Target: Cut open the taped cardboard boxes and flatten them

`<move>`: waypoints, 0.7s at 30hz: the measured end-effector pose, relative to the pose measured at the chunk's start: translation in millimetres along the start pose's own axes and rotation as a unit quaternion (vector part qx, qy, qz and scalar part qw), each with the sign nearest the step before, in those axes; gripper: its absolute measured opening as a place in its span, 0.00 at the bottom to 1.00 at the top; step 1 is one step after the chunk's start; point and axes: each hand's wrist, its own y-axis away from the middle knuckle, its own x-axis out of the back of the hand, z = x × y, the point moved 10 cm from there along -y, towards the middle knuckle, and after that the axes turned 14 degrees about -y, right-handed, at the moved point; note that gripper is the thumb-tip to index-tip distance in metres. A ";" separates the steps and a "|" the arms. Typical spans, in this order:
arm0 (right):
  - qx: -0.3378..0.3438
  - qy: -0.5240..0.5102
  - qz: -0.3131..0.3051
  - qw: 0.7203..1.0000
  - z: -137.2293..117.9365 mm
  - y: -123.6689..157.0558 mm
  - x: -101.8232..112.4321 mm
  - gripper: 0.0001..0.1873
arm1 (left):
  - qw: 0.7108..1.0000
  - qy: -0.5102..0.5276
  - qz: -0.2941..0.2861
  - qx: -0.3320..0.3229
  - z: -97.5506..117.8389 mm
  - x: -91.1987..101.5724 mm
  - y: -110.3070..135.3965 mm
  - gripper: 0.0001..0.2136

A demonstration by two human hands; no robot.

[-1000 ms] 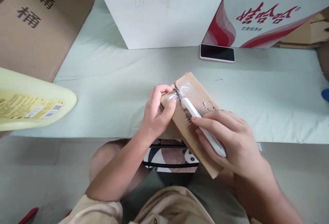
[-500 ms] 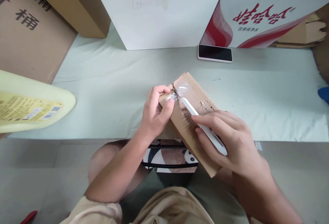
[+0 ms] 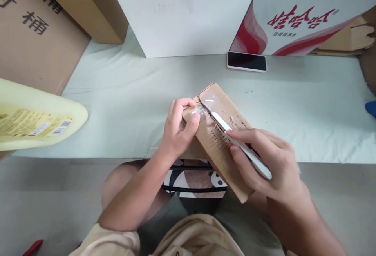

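Note:
A narrow brown cardboard box (image 3: 219, 154) lies slanted across the table's front edge, its near end sticking out over my lap. My left hand (image 3: 182, 126) grips its upper left corner, thumb on top beside clear tape (image 3: 199, 109). In my right hand (image 3: 267, 162) is a white utility knife (image 3: 249, 152), pointed up and left along the box's top. The knife's tip rests at a dark slit near the tape. Torn, scuffed patches mark the cardboard around the blade.
A phone (image 3: 246, 61) lies on the pale green cloth (image 3: 132, 91) before a white box (image 3: 188, 17) and a red-and-white carton (image 3: 305, 20). A yellow bottle (image 3: 44, 118) lies at left, near brown boxes (image 3: 102, 13). A blue object (image 3: 370, 108) sits at the right edge.
My right hand has drawn the knife down and right along the box, away from the tape. My left hand keeps its hold, and the box stays nearly in place.

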 end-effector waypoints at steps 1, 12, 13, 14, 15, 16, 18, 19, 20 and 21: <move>0.002 0.008 -0.003 1.000 -0.2 -0.7 -1.1 0.10 | 1.000 0.001 0.000 0.001 -0.2 0.1 -0.1 0.09; 0.036 -0.057 0.056 0.996 -0.9 8.2 11.9 0.11 | 1.000 -0.011 0.011 -0.001 -3.2 1.4 0.0 0.15; 0.046 -0.073 0.081 0.993 -0.6 11.0 16.7 0.11 | 1.000 -0.013 0.014 -0.008 -3.3 3.2 -1.1 0.17; 0.051 -0.090 0.109 0.989 1.1 14.7 21.8 0.11 | 1.000 -0.015 0.019 -0.017 -3.0 5.8 -2.3 0.19; 0.053 -0.108 0.136 0.983 3.9 19.2 26.7 0.10 | 0.999 -0.019 0.026 -0.028 -2.4 9.2 -3.6 0.20; 0.054 -0.124 0.159 0.978 7.2 24.0 31.0 0.09 | 0.998 -0.024 0.034 -0.037 -1.7 12.9 -4.8 0.22; 0.051 -0.148 0.186 0.970 13.9 31.9 35.8 0.10 | 0.997 -0.031 0.044 -0.049 -0.3 19.8 -6.7 0.23; 0.046 -0.155 0.194 0.968 17.4 34.3 37.0 0.11 | 0.997 -0.032 0.045 -0.052 0.4 22.3 -7.4 0.22; 0.030 -0.157 0.191 0.968 22.0 34.2 35.5 0.12 | 0.997 -0.030 0.044 -0.055 1.2 24.0 -8.0 0.22; 0.030 -0.160 0.193 0.968 23.3 33.2 34.9 0.13 | 0.997 -0.024 0.042 -0.057 1.9 25.5 -8.3 0.21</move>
